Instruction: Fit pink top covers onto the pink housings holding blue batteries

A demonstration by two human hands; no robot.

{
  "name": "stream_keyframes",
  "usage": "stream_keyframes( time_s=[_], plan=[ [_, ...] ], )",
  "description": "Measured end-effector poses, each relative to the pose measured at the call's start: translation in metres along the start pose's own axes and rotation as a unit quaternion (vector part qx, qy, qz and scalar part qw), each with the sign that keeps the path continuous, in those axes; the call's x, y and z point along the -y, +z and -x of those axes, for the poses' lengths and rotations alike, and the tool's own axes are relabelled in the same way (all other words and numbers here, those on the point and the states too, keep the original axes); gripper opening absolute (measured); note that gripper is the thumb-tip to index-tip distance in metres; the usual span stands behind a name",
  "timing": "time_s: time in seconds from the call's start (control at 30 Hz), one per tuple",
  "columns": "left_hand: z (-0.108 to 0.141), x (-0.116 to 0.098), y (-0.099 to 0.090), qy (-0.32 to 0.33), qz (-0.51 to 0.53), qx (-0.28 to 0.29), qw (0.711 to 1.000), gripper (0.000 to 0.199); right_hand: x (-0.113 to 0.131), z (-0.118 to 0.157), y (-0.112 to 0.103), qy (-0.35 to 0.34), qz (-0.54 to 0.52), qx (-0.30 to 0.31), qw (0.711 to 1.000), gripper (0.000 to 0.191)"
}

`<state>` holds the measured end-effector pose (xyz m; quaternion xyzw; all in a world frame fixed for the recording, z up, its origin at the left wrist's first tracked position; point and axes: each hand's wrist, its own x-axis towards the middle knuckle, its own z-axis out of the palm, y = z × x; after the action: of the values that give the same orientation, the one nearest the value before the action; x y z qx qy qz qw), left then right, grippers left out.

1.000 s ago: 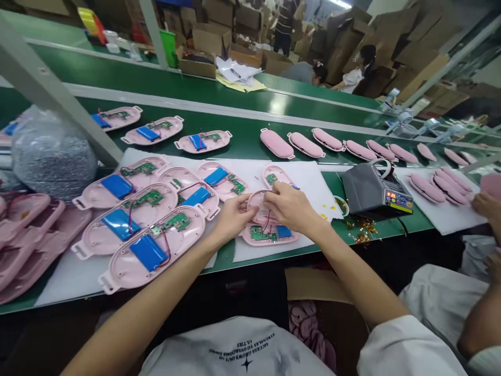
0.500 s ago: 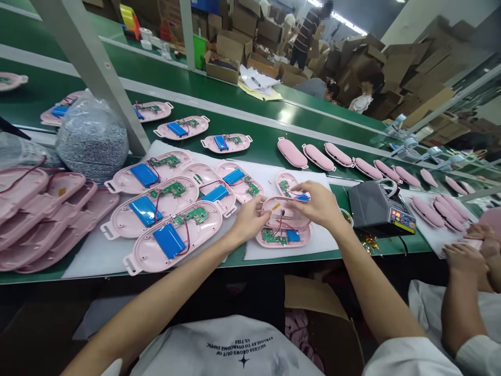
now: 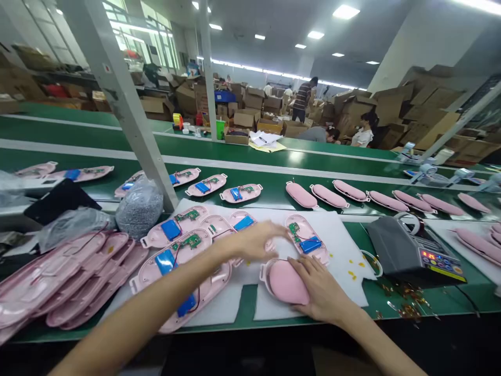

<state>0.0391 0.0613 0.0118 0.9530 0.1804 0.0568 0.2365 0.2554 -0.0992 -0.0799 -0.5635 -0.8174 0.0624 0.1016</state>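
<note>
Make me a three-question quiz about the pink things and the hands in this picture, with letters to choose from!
1. Where is the right hand?
A on the closed pink case
B on the grey machine
C in a box

2. What colour are the batteries in the open shells?
A red
B blue
C yellow

3. The case under the right hand is
A open
B closed
C broken in two

Answers: 1 A, the palm rests on it. 2 B, flat blue packs show. 3 B, no board or battery shows.

Both forearms are bare, no sleeves, watch or rings on left hand (image 3: 254, 241) or right hand (image 3: 321, 292).
</note>
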Motion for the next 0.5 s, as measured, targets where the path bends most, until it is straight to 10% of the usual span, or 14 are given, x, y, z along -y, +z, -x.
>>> stream_keyframes(
  time_s=[0.1,0.27,0.4,0.5],
  plan=[
    [-0.058,0.063,-0.047,-0.219,-0.062,-0.092,0.969,0.039,-0.004,-0.003,-0.012,0.012,-0.012,-0.048,0.999,0.086],
    [-0.118,0.159,-0.072,-0.326,-0.1,-0.105,0.934,0.037,-0.028,-0.095,-0.051,0.207,-0.051,-0.115,0.97,0.079],
    [-0.096,0.184,-0.106,-0.372,-0.142,-0.142,0.906,0.045,-0.061,-0.256,-0.048,0.302,-0.034,-0.089,0.949,0.077],
    [-0.04,0.162,-0.149,-0.375,-0.197,-0.205,0.882,0.045,-0.065,-0.351,-0.042,0.325,-0.072,-0.077,0.94,0.083]
  ],
)
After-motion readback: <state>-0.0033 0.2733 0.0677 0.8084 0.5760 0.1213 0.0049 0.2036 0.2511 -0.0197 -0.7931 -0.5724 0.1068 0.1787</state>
